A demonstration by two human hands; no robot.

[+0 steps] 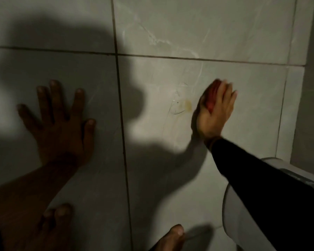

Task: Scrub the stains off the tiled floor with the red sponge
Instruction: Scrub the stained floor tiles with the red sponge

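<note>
My right hand [217, 110] is closed around the red sponge [212, 97], which shows between thumb and fingers, low over the grey tiled floor [170, 33]. Just left of it lies a yellowish stain [186, 105] with thin dark curved marks beside it. My left hand [62, 122] rests flat on the floor in shadow, fingers spread, holding nothing. The right hand is blurred.
Dark grout lines [122, 124] cross the floor. A white toilet [243, 205] stands at the lower right under my black sleeve. A raised tiled edge [297, 69] runs along the right. My bare toes [172, 234] show at the bottom, more toes [56, 214] at lower left.
</note>
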